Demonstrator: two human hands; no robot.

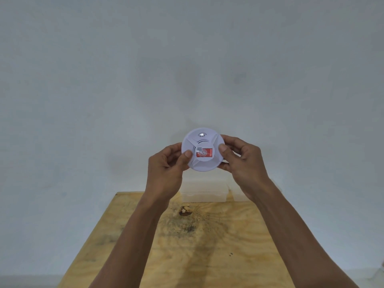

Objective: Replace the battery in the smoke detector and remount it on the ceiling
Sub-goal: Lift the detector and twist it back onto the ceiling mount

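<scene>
While both thumbs press on the front face, the left thumb [187, 154] sits just left of the centre label and the right thumb [223, 148] on the right-hand rib, the remaining fingers of each hand curl behind the rim, mostly hidden. Left hand [166, 163] grasps the left edge of the smoke detector [202, 149]; right hand [243, 161] grasps the right edge. Both grips closed on the unit, none of it resting on anything. Detector is a round white disc, face toward the camera, held up in front of a plain pale wall [187, 59], above the far end of the table. Red rectangular sticker [204, 152] at centre with a small grey patch just left of it; shiny round button [201, 134] near the top edge; three raised ribs run from the centre to the rim. Back of the unit not visible, so battery compartment cannot be judged. Bare forearms come up from the bottom of the frame, converging on the detector. Below the hands, a wooden table [145, 246] with a dark knot [185, 210] near its far end. Translucent plastic box [204, 193] sits at the far edge of the table against the wall, directly under the detector, partly blocked by the wrists.
</scene>
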